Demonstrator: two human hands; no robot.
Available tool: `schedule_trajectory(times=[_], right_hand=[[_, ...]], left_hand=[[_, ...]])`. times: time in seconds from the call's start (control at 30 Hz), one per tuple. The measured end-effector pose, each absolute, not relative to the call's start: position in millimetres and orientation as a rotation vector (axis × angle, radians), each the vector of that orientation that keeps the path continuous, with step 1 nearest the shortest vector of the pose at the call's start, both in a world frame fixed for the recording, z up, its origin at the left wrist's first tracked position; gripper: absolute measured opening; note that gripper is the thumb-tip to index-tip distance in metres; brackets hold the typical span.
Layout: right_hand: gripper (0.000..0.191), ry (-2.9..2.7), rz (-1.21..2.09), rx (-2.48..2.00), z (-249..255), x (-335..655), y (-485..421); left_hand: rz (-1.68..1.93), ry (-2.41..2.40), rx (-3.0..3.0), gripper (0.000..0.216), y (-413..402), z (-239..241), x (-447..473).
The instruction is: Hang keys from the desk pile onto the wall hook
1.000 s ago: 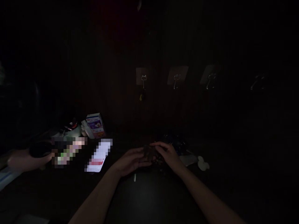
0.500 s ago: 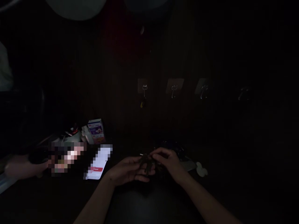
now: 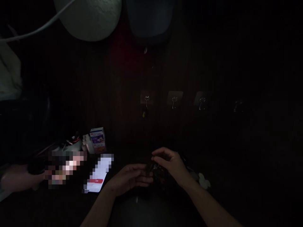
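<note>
We are holding a small dark bundle (image 3: 155,168) between our grips, low in front of us. Our left grip (image 3: 129,178) is cupping beneath, seemingly to steady it, while our right grip (image 3: 169,162) is curling above; the dimness hides any clamp.

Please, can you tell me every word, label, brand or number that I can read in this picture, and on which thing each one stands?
No text can be read.
The printing on the small carton is too small and dark to read.
The white rectangle with a red mark is pixelated, so nothing on it is legible.
The pixelated object beside it is also unreadable.
</note>
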State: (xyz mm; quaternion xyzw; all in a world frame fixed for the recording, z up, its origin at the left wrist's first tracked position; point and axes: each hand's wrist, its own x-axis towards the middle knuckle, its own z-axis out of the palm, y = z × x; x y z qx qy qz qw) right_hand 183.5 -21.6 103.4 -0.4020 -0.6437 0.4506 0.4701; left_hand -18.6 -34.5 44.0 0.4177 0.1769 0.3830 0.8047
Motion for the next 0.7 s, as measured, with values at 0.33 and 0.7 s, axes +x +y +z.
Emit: schedule_trajectory(times=[0.33, 0.7], right_hand=[[0.021, -1.501, 0.939, -0.846, 147, 177, 14], [0.016, -1.364, 0.752, -0.705, 212, 151, 63]], left_hand=[[1.021, 0.652, 0.907, 0.029, -26, 43, -13], [1.346, 1.039, 0.814, 0.022, -8, 28, -16]])
